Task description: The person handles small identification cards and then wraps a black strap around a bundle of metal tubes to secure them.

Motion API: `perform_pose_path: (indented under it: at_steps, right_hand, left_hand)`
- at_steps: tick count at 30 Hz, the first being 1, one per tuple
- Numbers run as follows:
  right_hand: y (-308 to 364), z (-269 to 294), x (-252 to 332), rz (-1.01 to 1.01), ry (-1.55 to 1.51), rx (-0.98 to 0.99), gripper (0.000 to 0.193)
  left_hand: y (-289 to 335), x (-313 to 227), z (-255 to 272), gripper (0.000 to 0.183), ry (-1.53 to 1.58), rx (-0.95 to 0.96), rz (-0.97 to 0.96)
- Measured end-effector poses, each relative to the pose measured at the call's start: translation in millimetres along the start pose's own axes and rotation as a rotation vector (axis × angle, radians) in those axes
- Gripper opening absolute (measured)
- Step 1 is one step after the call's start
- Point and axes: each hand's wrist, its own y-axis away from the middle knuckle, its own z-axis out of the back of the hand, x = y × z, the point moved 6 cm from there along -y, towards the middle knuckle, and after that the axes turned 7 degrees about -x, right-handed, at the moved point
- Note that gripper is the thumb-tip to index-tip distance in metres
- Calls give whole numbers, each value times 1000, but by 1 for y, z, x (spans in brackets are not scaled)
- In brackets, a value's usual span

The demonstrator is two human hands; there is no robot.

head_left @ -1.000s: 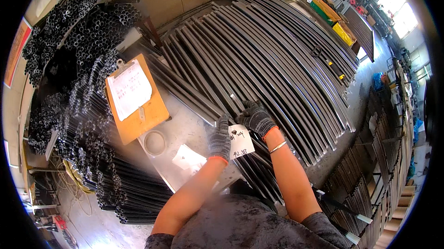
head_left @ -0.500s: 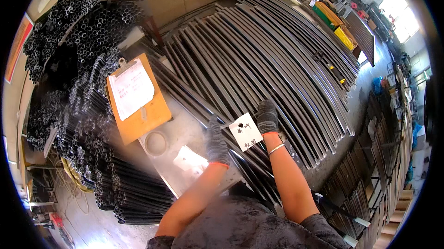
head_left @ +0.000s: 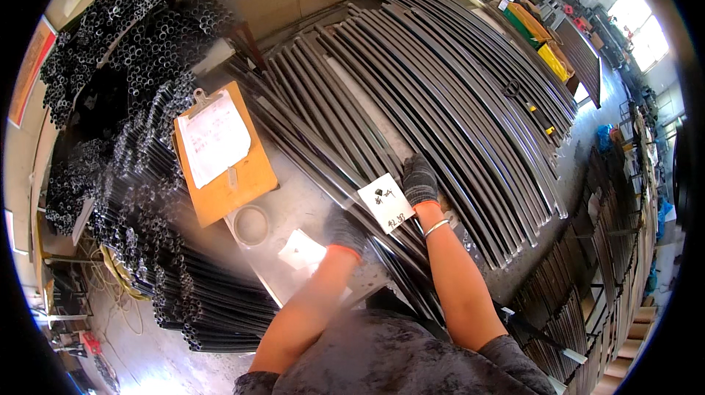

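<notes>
Your gloves [head_left: 420,179] are matt, rough knit cloth, your bangle [head_left: 437,228] glossy metal; the tubes [head_left: 440,101] look like smooth metal with a sheen, the card [head_left: 387,203] like matt paper, the clipboard [head_left: 251,173] at the left edge of the table [head_left: 288,213] like smooth wood

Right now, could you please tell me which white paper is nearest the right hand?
The square card with black handwriting over the dark tubes, beside the right hand; the others are on the orange clipboard and the grey tabletop.
</notes>
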Motion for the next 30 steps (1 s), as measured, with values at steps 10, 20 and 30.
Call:
perform_pose_path:
  at_steps: [10,20,30]
  right_hand:
    - [-9,-80,-69,504,-53,120,32]
    - [69,-62,-69,696,-465,159,7]
    - [135,-63,-74,541,-661,282,11]
  left_hand:
    - [79,39,-15,41,-41,-10,340]
    - [104,66,6,40,21,186,407]
    - [109,37,37,33,-1133,224,-246]
